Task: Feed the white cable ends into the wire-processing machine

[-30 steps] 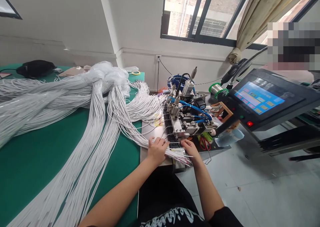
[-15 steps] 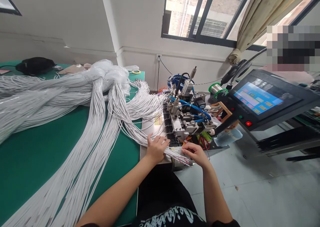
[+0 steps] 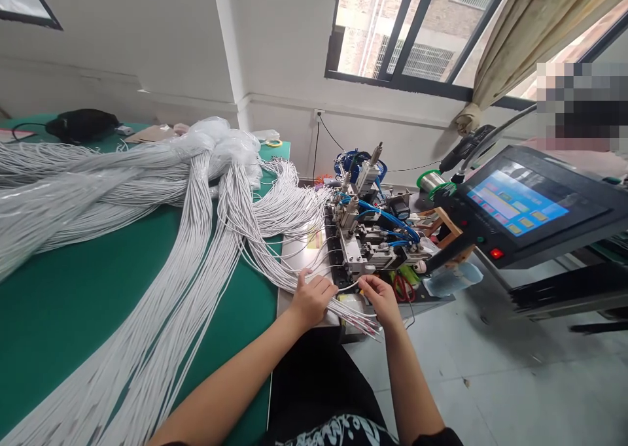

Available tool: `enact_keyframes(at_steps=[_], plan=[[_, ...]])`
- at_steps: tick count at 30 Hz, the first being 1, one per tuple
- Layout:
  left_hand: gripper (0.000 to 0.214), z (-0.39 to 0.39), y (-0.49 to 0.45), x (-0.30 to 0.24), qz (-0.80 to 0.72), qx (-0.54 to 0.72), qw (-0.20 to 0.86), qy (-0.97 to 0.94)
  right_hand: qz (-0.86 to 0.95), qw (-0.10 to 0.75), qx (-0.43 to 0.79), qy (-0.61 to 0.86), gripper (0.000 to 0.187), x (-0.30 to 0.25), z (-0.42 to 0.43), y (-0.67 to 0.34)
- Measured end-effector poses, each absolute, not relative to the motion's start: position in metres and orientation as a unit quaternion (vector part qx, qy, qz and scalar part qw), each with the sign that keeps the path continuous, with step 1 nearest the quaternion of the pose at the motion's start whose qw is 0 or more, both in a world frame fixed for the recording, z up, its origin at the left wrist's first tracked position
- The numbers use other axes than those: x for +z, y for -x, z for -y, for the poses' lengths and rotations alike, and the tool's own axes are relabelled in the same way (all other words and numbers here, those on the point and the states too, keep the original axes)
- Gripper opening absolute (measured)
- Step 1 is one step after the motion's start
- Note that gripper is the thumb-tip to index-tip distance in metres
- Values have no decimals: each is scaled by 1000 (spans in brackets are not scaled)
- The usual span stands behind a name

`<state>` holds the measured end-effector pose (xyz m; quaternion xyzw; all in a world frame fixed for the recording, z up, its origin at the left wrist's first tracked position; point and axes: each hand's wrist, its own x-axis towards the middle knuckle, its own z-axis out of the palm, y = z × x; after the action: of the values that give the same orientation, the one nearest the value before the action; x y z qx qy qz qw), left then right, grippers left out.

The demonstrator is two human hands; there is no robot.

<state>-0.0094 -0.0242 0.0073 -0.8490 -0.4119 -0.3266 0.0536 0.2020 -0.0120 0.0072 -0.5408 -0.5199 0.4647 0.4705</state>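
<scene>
My left hand [image 3: 314, 300] is wrapped over a bundle of white cables [image 3: 350, 315] whose loose ends stick out to its right. Between the thumb and fingers of my right hand [image 3: 380, 297] is one white cable [image 3: 349, 288], pinched near its end and raised apart from the bundle. That hand is just in front of a small machine [image 3: 363, 237] with metal cylinders and blue air hoses. Several single cables lead into the black rail [image 3: 337, 250] along the machine's left side.
A green table [image 3: 226, 341] at left carries long cable bundles [image 3: 161, 302] tied with clear plastic [image 3: 210, 135]. On the right stand a control screen [image 3: 520, 197], a solder wire spool [image 3: 432, 181] and a plastic container [image 3: 454, 279]. Another person [image 3: 579, 152] is beyond the screen.
My right hand has moved slightly left and up toward the machine, bringing the pinched cable to its front corner. My left hand stays on the bundle. The view has shifted slightly.
</scene>
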Motion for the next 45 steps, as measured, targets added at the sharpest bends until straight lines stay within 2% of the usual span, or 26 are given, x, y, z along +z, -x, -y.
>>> enact_keyframes(at_steps=[5,11,17,21,25,31,38,41,45], plan=[[26,22,8,7,414,-322,61,849,500,481,469,546,39,4,13,-199],[28,21,7,6,427,-314,62,846,541,428,493,530,36,15,11,-211],[33,21,7,10,426,-314,64,846,652,361,353,566,27,15,8,-216],[34,20,6,8,441,-307,53,842,676,360,315,561,26,10,4,-214],[37,19,6,5,454,-295,43,840,661,369,349,552,28,2,-2,-213],[43,19,5,4,460,-285,27,840,539,411,509,530,35,-14,-7,-209],[40,20,6,4,457,-297,19,838,509,409,523,548,43,-18,-6,-209],[39,20,7,4,460,-298,18,836,517,378,521,564,45,-11,2,-221],[39,21,7,4,460,-297,15,837,530,274,568,567,56,5,19,-248]])
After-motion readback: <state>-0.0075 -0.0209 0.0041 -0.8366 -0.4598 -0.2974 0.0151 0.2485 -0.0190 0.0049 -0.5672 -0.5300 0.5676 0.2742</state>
